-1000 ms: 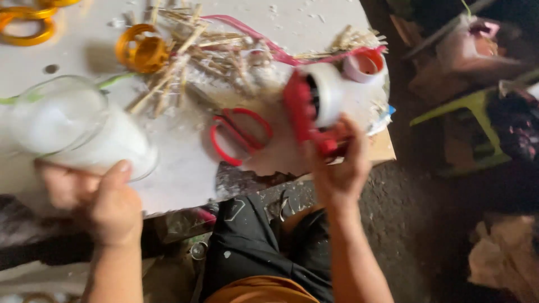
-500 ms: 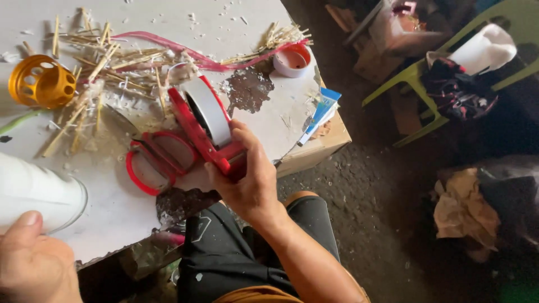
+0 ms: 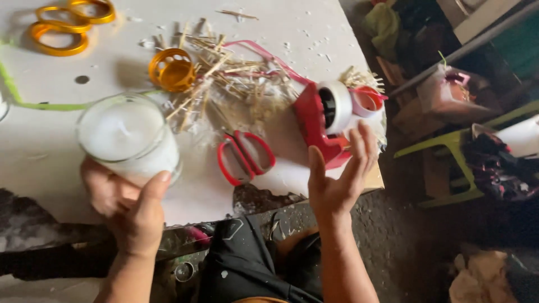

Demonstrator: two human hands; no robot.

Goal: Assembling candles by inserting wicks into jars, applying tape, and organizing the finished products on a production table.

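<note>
My left hand (image 3: 126,210) clasps the glass candle jar (image 3: 128,137) at the table edge (image 3: 185,205), tilted for access. My right hand (image 3: 337,179) is spread, unclenched, just beside the red tape dispenser (image 3: 325,120). Red scissors (image 3: 244,156) lie between; straw scraps (image 3: 236,84) beyond.

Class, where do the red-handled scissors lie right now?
The scissors lie on the white table, between the candle jar and the red tape dispenser, below the straw pile.

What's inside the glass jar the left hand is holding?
The glass jar holds white wax nearly to the rim, with a thin wick at the centre. The left hand covers its lower side, so the base is hidden.
</note>
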